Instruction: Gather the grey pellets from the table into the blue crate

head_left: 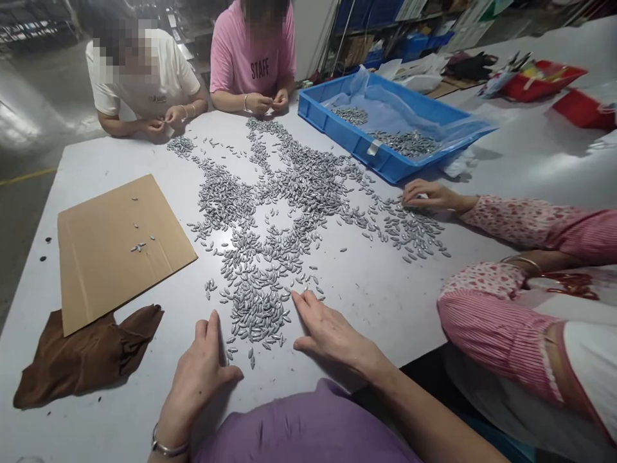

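Observation:
Many small grey spindle-shaped pieces [260, 308] lie heaped on the white table [366, 302] in front of me. My left hand [197, 366] rests on edge at the left of the nearest heap, thumb pointing inward and fingers stretched forward. On the heap's right side, my right hand [328, 328] reaches in with its fingers extended, the fingertips beside the outermost pieces. Neither hand grips anything. The pile spreads away from me into a larger mass [313, 180] of the same pieces.
A cardboard sheet [120, 251] with a few pieces on it overlaps a brown cloth [87, 360] at left. A blue tray [357, 148] lined with plastic holds more pieces. Two people sit opposite; a co-worker's hand [429, 195] touches pieces at right. Red bins [544, 80] stand farther back.

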`<state>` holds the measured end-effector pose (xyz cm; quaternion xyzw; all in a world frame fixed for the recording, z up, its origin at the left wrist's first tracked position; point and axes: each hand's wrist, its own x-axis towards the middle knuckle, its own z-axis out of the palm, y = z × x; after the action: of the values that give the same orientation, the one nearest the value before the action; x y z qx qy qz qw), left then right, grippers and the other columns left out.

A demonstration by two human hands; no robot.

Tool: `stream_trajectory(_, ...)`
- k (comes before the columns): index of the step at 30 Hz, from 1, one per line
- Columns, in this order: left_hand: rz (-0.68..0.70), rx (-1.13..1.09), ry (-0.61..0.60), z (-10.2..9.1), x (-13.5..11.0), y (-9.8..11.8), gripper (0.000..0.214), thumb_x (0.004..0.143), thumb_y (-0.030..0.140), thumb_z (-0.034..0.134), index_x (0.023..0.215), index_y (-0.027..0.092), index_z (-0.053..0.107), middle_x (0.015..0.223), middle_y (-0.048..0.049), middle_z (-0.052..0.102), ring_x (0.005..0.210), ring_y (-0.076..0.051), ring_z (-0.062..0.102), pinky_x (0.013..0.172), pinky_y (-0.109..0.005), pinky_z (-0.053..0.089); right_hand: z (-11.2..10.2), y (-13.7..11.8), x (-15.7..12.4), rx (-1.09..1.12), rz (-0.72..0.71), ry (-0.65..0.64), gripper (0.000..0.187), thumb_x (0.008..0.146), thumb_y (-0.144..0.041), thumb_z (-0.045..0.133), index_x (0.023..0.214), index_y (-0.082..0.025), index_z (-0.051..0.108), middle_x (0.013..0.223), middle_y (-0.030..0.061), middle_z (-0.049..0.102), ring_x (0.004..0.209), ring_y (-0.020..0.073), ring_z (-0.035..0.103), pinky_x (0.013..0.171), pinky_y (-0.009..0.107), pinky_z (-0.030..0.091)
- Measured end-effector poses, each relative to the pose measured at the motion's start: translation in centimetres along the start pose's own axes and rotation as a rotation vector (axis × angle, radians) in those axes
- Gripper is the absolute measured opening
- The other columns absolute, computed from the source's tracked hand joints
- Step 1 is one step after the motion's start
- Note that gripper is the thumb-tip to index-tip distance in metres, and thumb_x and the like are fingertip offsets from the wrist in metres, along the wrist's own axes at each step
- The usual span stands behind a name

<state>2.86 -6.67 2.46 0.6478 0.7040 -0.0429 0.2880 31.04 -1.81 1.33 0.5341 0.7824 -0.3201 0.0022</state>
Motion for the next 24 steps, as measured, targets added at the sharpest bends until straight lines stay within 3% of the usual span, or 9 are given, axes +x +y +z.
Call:
stream_trajectory(2, -0.022, 0.062, -0.026, 0.4, 0.3, 0.7, 0.096, 0.073, 0.036, 0.07, 0.154, 0.016, 0.022, 0.129, -0.0173, 0.051, 0.087, -0.029, 0.066, 0.06, -0.033, 0.042, 0.4, -0.2, 0.2, -0.017, -0.003, -0.003, 0.095, 0.074, -0.028, 0.083, 0.152, -0.017, 0.029, 0.12, 0.0137, 0.051, 0.095, 0.0266, 0.058, 0.075, 0.035, 0.049)
stream_trajectory(5, -0.023, 0.069, -0.031, 0.8, 1.2, 1.3, 0.095, 0.077, 0.035, 0.067, 0.155, 0.014, 0.016, 0.128, -0.0175, 0.05, 0.092, -0.031, 0.066, 0.065, -0.034, 0.044, 0.7, -0.5, 0.7, -0.034, -0.007, 0.008, 0.099, 0.076, -0.032, 0.083, 0.155, -0.018, 0.025, 0.122, 0.0142, 0.05, 0.094, 0.0268, 0.059, 0.075, 0.036, 0.049)
stream_trajectory(13, 0.063, -0.068, 0.005, 0.8, 2.8, 2.4, 0.088, 0.078, 0.031, 0.067, 0.153, 0.018, 0.023, 0.122, -0.0138, 0.054, 0.093, -0.03, 0.066, 0.075, -0.037, 0.048, 0.5, -1.5, 1.6, 0.014, -0.037, 0.033, 0.077, 0.077, -0.028, 0.082, 0.141, -0.019, 0.041, 0.115, 0.0102, 0.052, 0.085, 0.0223, 0.058, 0.069, 0.032, 0.046)
stream_trajectory(20, 0.112, -0.195, 0.078, 2.1, 3.6, 1.7, 0.085, 0.076, 0.032, 0.07, 0.151, 0.019, 0.031, 0.12, -0.0127, 0.056, 0.098, -0.031, 0.065, 0.08, -0.039, 0.05, 0.7, -1.5, 2.1, 0.072, -0.062, 0.035, 0.061, 0.08, -0.02, 0.078, 0.131, -0.018, 0.045, 0.111, 0.0074, 0.051, 0.085, 0.0202, 0.056, 0.07, 0.031, 0.045)
stream_trajectory(24, 0.163, -0.314, 0.132, 2.6, 4.1, 1.2, 0.078, 0.075, 0.031, 0.072, 0.145, 0.021, 0.04, 0.121, -0.0116, 0.059, 0.112, -0.032, 0.061, 0.091, -0.043, 0.049, 0.9, -1.7, 2.9, 0.101, -0.077, 0.029, 0.053, 0.082, -0.021, 0.076, 0.126, -0.018, 0.048, 0.108, 0.0059, 0.052, 0.082, 0.0188, 0.056, 0.071, 0.031, 0.044)
